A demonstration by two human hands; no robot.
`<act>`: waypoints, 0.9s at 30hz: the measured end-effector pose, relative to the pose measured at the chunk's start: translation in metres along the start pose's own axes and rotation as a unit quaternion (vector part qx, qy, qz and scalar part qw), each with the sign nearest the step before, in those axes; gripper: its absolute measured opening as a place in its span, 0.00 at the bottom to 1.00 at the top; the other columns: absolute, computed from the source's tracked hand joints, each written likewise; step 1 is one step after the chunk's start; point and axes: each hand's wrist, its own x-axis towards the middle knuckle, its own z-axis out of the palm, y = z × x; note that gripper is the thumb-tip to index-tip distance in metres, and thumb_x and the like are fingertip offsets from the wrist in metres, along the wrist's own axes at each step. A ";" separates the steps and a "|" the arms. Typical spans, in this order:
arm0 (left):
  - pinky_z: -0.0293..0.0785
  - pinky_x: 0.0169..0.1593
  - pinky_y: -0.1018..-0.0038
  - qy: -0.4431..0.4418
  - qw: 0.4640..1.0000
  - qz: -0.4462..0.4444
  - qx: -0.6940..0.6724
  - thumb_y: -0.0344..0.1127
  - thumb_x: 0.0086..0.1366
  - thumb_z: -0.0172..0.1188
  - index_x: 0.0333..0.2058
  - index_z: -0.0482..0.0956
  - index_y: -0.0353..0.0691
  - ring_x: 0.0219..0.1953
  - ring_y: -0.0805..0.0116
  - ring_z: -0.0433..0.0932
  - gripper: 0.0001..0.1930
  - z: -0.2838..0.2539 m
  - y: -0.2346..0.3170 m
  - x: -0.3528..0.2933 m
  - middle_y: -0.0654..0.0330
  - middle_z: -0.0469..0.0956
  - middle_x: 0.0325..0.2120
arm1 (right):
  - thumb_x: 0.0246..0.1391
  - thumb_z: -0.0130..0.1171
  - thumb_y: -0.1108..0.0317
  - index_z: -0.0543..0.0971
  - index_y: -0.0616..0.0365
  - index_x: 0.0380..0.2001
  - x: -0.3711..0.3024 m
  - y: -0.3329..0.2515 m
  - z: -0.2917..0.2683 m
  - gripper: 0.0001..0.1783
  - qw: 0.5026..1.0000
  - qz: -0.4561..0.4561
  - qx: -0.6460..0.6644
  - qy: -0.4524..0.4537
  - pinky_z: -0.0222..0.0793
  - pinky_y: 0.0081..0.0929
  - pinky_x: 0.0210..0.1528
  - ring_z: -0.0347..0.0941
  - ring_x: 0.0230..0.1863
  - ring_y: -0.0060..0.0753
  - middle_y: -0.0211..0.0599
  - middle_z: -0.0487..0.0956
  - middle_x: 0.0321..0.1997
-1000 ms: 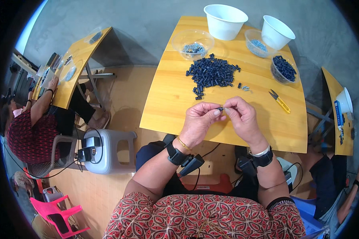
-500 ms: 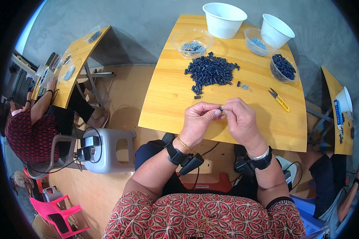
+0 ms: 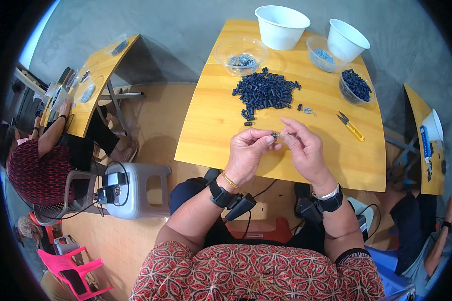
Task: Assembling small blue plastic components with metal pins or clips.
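My left hand (image 3: 250, 151) pinches a small dark plastic piece (image 3: 274, 135) between thumb and fingertips, above the near part of the wooden table (image 3: 206, 135). Close to its right side is my right hand (image 3: 306, 153), its fingers loosely stretched and apart; I see nothing held in it. Beyond both hands lies a heap of small dark blue plastic pieces (image 3: 266, 89). A single dark piece (image 3: 300, 107) and a few tiny metal bits (image 3: 308, 110) lie just right of the heap. Yellow-handled thread snips (image 3: 351, 126) rest farther right.
Clear bowls hold metal parts (image 3: 242, 61), silvery bits (image 3: 324, 56) and dark pieces (image 3: 356, 86). Two white tubs, one wide (image 3: 282, 27) and one tilted (image 3: 347, 40), stand at the back. People sit at side tables (image 3: 100, 75); a grey stool (image 3: 135, 190) stands left.
My right hand's fingers have opened and come slightly away from the dark piece. My left hand still pinches it, nearly in place.
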 end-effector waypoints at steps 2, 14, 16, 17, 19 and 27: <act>0.76 0.37 0.74 0.009 1.000 -0.001 -0.018 0.20 0.58 0.53 0.33 0.75 0.31 0.32 0.67 0.77 0.05 -0.001 0.000 0.000 0.53 0.77 0.29 | 0.54 0.50 0.70 0.66 0.63 0.51 0.000 -0.004 0.000 0.20 0.999 -0.012 -0.043 -0.022 0.68 0.29 0.38 0.71 0.35 0.37 0.45 0.73 0.38; 0.75 0.37 0.78 -0.014 1.000 0.008 0.012 0.20 0.57 0.54 0.33 0.76 0.31 0.30 0.72 0.77 0.05 -0.002 -0.001 -0.001 0.54 0.78 0.30 | 0.54 0.50 0.58 0.54 0.68 0.58 -0.011 -0.005 0.009 0.34 0.979 -0.053 -0.157 -0.115 0.58 0.38 0.51 0.64 0.47 0.49 0.52 0.67 0.50; 0.75 0.37 0.78 -0.014 0.999 0.008 0.040 0.20 0.57 0.54 0.32 0.76 0.31 0.30 0.72 0.77 0.05 -0.004 -0.001 -0.003 0.54 0.78 0.29 | 0.54 0.50 0.59 0.54 0.68 0.58 -0.012 -0.006 0.010 0.34 0.977 -0.064 -0.162 -0.120 0.58 0.39 0.51 0.64 0.47 0.49 0.51 0.67 0.50; 0.75 0.37 0.78 -0.016 0.999 0.011 0.039 0.20 0.57 0.54 0.32 0.76 0.31 0.30 0.72 0.77 0.05 -0.003 -0.002 -0.003 0.54 0.78 0.29 | 0.54 0.50 0.59 0.57 0.68 0.57 -0.013 -0.007 0.011 0.32 0.982 -0.048 -0.147 -0.112 0.59 0.37 0.51 0.64 0.46 0.48 0.51 0.68 0.49; 0.75 0.37 0.78 -0.004 0.998 0.019 0.064 0.20 0.56 0.55 0.32 0.76 0.31 0.30 0.73 0.77 0.04 -0.003 -0.006 -0.002 0.55 0.78 0.29 | 0.54 0.50 0.59 0.59 0.68 0.56 -0.013 -0.004 0.010 0.31 0.985 -0.032 -0.134 -0.106 0.60 0.36 0.50 0.65 0.46 0.47 0.51 0.69 0.47; 0.75 0.38 0.78 -0.081 0.994 -0.024 0.075 0.21 0.56 0.56 0.32 0.76 0.32 0.32 0.72 0.77 0.05 0.000 0.003 -0.006 0.56 0.77 0.29 | 0.54 0.51 0.71 0.76 0.64 0.35 -0.003 0.014 -0.016 0.09 0.998 0.028 -0.063 0.008 0.66 0.25 0.36 0.72 0.31 0.34 0.40 0.76 0.29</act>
